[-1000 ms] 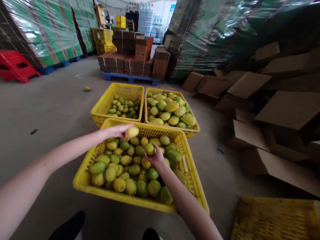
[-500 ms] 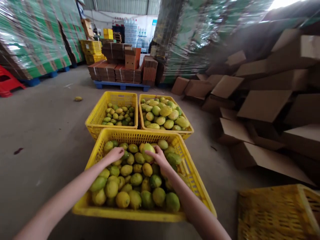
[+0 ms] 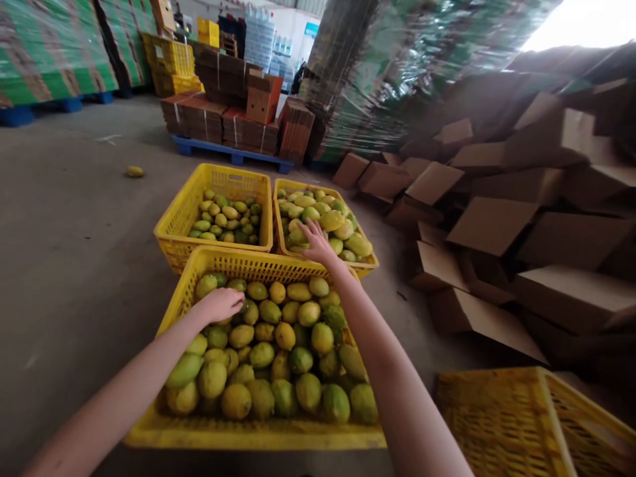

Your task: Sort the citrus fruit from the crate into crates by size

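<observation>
A yellow plastic crate full of yellow-green lemons stands right in front of me. Over its left part, my left hand is closed, fingers curled down among the lemons. What lies under those fingers is hidden. My right hand reaches past the near crate to the back right crate. Its fingers are spread over the larger, paler lemons heaped there, and no fruit shows in its grip. Smaller greenish lemons lie in the back left crate.
Flattened and open cardboard boxes pile up on the right. Another yellow crate stands at the lower right. A lone lemon lies on the floor at left. Behind the crates, a blue pallet carries stacked cardboard.
My right hand has moved from the near crate to the back right crate, and the lemon it held is out of its fingers. My left hand stays over the near crate. The view has tilted.
</observation>
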Motion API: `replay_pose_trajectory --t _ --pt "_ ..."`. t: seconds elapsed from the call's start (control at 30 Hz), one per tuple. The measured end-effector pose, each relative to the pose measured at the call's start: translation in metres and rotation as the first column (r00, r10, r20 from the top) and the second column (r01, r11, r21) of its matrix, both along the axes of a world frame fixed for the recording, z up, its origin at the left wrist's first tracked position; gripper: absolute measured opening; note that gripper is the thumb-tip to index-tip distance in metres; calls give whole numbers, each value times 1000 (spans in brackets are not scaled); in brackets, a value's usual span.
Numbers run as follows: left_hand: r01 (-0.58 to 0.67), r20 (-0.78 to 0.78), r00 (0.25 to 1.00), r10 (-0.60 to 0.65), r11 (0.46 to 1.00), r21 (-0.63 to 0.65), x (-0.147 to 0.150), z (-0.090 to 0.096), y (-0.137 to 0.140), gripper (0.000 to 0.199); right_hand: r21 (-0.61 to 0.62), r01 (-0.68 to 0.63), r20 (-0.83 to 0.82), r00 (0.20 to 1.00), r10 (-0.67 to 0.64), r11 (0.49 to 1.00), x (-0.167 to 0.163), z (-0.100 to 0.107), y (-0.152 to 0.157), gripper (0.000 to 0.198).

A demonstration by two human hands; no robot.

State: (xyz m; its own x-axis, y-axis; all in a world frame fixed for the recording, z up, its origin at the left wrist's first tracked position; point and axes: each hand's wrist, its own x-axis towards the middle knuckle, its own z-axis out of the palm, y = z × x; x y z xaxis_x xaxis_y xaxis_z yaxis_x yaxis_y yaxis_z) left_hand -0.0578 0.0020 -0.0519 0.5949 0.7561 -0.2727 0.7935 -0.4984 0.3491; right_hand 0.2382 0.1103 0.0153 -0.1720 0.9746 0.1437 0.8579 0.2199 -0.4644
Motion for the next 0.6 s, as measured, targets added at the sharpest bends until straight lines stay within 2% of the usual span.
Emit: replay_pose_trajectory --t 0.13,0.23,0.33,0.4,0.47,0.53,0.6 --pt "9 25 1000 -9 1000 -8 -1 -1 5 26 96 14 -2 1000 -14 995 0 -14 3 75" --pt "16 48 999 -16 1000 -10 -1 -2 7 25 117 22 17 1000 -24 993 0 -14 -2 78" --pt "5 52 999 -4 1000 -12 -2 -1 7 27 208 -18 42 999 9 978 -6 -11 -20 72" --pt "-8 25 1000 9 1000 -28 -5 -2 7 29 253 -98 62 994 85 962 -15 -15 -40 61" --pt "-41 -5 999 40 995 -91 -10 -7 7 31 182 -237 112 969 219 954 -28 -28 -64 47" --pt "-116 33 991 126 969 -216 -18 -16 9 26 9 -340 190 924 332 940 -44 -50 -86 32" --pt "-183 146 959 243 924 -334 -26 -26 11 21 -142 -264 284 912 295 954 -58 -77 -100 25"
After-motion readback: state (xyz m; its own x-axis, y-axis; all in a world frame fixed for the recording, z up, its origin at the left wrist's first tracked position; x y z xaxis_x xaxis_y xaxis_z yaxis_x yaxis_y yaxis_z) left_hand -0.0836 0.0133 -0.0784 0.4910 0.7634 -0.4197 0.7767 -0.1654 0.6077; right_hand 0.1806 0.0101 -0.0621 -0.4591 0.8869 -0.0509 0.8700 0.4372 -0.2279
